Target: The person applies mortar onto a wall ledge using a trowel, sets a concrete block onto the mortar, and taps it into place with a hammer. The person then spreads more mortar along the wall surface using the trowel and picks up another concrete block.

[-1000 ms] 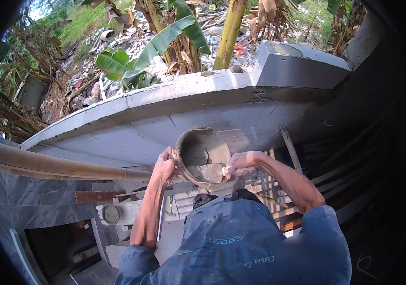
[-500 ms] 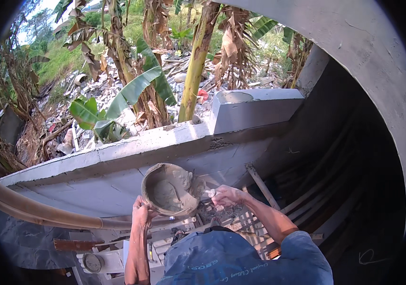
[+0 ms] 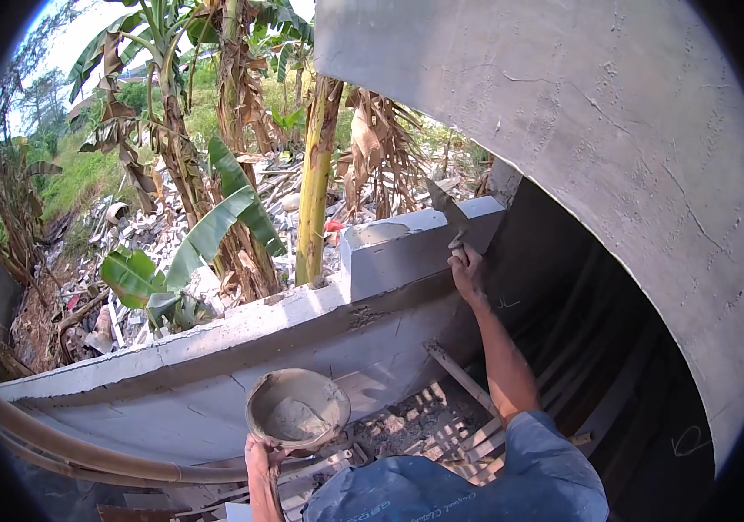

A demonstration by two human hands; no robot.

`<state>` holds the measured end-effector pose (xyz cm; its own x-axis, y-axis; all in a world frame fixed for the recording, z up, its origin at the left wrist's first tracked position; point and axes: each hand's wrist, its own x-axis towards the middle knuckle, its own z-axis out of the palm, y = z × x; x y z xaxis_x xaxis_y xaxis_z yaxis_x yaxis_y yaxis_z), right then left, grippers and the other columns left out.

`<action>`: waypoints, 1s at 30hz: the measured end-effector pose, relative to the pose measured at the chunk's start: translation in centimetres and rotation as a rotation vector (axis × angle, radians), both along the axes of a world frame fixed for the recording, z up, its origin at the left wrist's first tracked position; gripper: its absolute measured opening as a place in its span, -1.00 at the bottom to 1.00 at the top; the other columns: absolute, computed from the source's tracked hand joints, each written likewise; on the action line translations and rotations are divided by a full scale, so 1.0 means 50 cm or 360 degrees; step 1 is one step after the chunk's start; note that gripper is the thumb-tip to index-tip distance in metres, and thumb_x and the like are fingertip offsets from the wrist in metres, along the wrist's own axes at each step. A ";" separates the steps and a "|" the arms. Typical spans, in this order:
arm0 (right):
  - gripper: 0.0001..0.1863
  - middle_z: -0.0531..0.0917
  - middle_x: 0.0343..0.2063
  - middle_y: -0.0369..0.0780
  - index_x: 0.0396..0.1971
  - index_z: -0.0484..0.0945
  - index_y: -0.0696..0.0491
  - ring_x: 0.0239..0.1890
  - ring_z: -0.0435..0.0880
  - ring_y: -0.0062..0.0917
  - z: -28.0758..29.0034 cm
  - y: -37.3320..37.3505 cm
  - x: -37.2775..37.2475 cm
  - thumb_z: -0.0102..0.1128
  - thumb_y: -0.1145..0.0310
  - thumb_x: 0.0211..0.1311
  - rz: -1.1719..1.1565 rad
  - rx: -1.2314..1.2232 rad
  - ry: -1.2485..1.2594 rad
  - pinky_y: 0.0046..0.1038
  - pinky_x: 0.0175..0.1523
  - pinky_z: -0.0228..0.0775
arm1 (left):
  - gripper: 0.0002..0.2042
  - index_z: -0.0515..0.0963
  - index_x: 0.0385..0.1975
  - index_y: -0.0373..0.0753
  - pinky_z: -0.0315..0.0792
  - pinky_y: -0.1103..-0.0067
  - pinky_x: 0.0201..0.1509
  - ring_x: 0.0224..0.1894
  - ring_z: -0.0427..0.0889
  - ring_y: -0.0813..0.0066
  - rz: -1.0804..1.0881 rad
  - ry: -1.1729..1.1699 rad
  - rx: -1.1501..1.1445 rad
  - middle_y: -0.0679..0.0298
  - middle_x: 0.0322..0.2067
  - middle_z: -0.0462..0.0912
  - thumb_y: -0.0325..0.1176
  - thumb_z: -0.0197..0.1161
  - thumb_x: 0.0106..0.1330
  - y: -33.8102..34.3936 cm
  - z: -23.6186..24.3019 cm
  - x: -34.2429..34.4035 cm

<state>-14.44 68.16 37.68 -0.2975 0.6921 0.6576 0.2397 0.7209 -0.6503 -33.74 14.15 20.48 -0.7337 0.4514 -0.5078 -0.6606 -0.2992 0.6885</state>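
My left hand [image 3: 263,457] grips the rim of a round, mortar-smeared bowl [image 3: 330,407] from its lower left side. Grey wet mortar [image 3: 295,420] lies in the bottom of it. With my arm stretched forward, my right hand [image 3: 467,271] is closed around the handle of a trowel [image 3: 448,209]. The blade points up and away, over the top of a light grey block [image 3: 398,259] set on the wall. I cannot tell whether the blade touches the block or how much mortar it carries. A patch of mortar shows at the block's left end.
A low block wall [image 3: 215,335] runs across in front of me. Overhead at right hangs a curved concrete slab [image 3: 563,113], with dark space beneath. Bamboo poles [image 3: 120,461] lie at lower left, and wooden pieces below me. Banana plants [image 3: 313,183] and rubble stand beyond the wall.
My right hand with the trowel has gone from the bowl's right side up and forward to the block. The view has shifted right; the bowl stays in my left hand.
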 end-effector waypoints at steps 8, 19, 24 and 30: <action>-0.76 0.61 -0.30 0.06 -0.18 0.58 0.16 -0.24 0.52 0.02 -0.114 0.001 -0.061 0.11 0.54 0.11 -0.0400 0.0408 -0.0159 -0.02 -0.13 0.33 | -0.79 0.33 -0.35 -0.19 0.71 0.07 -0.40 -0.45 0.47 0.41 0.0144 -0.0022 -0.0218 0.23 -0.47 0.42 -0.66 -0.08 0.06 -0.053 -0.044 0.030; -0.73 0.56 -0.34 -0.03 -0.12 0.57 0.14 -0.24 0.53 -0.03 -0.088 -0.149 -0.034 0.14 0.56 0.14 -0.0160 0.0482 -0.0421 -0.08 -0.09 0.38 | -0.83 0.29 -0.34 -0.20 0.71 0.27 -0.63 -0.55 0.51 0.31 0.0223 -0.0062 -0.0537 0.15 -0.41 0.41 -0.62 -0.06 0.11 -0.092 -0.058 0.036; -0.69 0.61 -0.31 -0.03 -0.09 0.57 0.14 -0.16 0.64 -0.07 -0.078 -0.292 -0.013 0.20 0.39 0.16 -0.0025 0.0105 -0.0451 -0.13 -0.07 0.50 | -0.84 0.31 -0.34 -0.19 0.73 0.25 -0.59 -0.53 0.53 0.32 0.0120 -0.0041 -0.0545 0.20 -0.45 0.43 -0.61 -0.06 0.12 -0.104 -0.071 0.027; -0.65 0.71 -0.25 0.05 -0.14 0.62 0.20 -0.12 0.70 -0.03 -0.098 -0.453 -0.002 0.33 0.29 0.13 0.0703 -0.0500 -0.0755 -0.23 -0.01 0.55 | -0.82 0.32 -0.41 -0.18 0.72 0.36 -0.50 -0.48 0.53 0.46 -0.0012 0.0122 -0.0438 0.26 -0.46 0.45 -0.67 -0.07 0.11 -0.069 0.031 0.025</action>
